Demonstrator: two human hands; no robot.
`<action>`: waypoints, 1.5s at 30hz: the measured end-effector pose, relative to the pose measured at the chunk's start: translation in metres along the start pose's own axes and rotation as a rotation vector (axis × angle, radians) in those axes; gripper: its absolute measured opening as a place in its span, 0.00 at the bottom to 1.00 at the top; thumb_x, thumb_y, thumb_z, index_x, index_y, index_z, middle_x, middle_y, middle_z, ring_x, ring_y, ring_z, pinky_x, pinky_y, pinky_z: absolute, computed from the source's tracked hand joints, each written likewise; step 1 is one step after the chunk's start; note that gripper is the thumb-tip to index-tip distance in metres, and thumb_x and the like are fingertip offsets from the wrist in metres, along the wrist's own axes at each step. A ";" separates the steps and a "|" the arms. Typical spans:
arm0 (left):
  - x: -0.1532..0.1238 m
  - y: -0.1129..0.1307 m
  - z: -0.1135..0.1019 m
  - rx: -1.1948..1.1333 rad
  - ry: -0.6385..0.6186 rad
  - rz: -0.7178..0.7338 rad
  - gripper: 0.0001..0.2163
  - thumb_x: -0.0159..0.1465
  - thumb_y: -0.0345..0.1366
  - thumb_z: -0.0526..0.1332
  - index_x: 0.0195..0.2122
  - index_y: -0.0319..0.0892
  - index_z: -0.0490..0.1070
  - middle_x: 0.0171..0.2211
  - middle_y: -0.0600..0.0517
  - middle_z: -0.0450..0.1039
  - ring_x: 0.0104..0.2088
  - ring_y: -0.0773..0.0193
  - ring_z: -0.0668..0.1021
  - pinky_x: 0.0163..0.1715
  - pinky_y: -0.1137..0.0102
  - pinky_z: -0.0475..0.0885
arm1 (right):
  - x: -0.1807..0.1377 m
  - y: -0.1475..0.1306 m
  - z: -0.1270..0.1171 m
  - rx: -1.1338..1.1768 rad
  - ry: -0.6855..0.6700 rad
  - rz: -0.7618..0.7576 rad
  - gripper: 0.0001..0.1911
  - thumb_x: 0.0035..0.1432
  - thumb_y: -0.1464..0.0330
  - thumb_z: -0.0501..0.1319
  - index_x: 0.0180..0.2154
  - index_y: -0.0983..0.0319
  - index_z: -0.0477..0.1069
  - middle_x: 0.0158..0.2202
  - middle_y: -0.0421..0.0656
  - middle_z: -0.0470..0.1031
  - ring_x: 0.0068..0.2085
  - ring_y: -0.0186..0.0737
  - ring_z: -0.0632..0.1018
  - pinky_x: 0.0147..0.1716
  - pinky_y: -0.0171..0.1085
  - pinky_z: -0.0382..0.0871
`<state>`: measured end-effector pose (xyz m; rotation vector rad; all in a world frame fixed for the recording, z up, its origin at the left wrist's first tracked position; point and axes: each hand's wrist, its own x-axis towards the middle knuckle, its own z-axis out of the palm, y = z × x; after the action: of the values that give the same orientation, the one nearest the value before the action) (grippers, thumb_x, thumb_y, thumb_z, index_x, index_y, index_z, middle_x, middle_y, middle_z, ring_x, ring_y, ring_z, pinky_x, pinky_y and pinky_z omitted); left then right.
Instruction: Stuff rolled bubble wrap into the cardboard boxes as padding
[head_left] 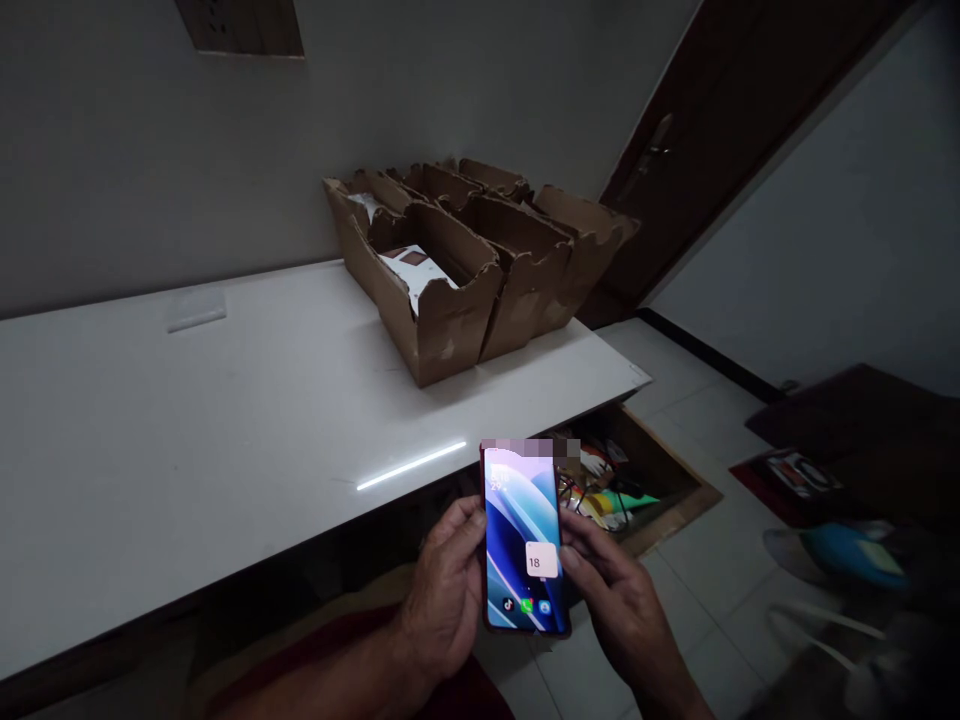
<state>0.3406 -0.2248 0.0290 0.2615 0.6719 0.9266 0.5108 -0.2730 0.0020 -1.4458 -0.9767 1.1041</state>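
Upright between both hands is a smartphone (517,530) in a dark red case, its screen lit with a blue wallpaper, a small "18" tile and a row of app icons. My left hand (450,580) grips its left edge, thumb along the side and fingers behind. On the opposite edge, my right hand (611,585) closes its thumb and fingers on the case. The fingertips behind the phone are hidden. Beyond it, just past the table's front edge, an open drawer (675,500) shows partly behind the phone and right hand.
A white table (225,400) carries several joined cardboard boxes (450,330), one holding a white printed box (420,272). A clear flat packet (196,308) lies at the left. Cables and a green-yellow tube (619,503) fill the drawer. A brown door (697,120) stands behind.
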 end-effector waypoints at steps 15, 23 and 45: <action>0.001 -0.003 -0.001 0.013 -0.002 -0.038 0.15 0.57 0.41 0.71 0.39 0.38 0.74 0.35 0.48 0.76 0.38 0.61 0.77 0.43 0.68 0.70 | -0.012 0.007 -0.005 -0.173 0.109 -0.197 0.19 0.59 0.60 0.65 0.51 0.57 0.76 0.44 0.47 0.82 0.42 0.43 0.83 0.39 0.34 0.79; -0.003 0.001 0.000 0.036 -0.022 -0.008 0.14 0.57 0.42 0.71 0.39 0.38 0.75 0.35 0.48 0.76 0.39 0.60 0.77 0.43 0.68 0.70 | -0.013 0.009 -0.005 -0.249 0.147 -0.269 0.18 0.58 0.61 0.65 0.50 0.57 0.77 0.42 0.46 0.82 0.41 0.43 0.83 0.39 0.32 0.79; -0.008 -0.004 -0.025 0.301 -0.091 -0.175 0.17 0.57 0.42 0.68 0.43 0.36 0.73 0.44 0.38 0.78 0.43 0.54 0.79 0.44 0.63 0.68 | 0.022 0.002 -0.083 -0.113 0.349 0.233 0.29 0.45 0.56 0.69 0.47 0.65 0.77 0.31 0.46 0.80 0.26 0.41 0.77 0.22 0.36 0.70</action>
<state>0.3244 -0.2358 0.0114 0.5008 0.7376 0.6406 0.5971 -0.2728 0.0019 -1.8072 -0.6430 0.9277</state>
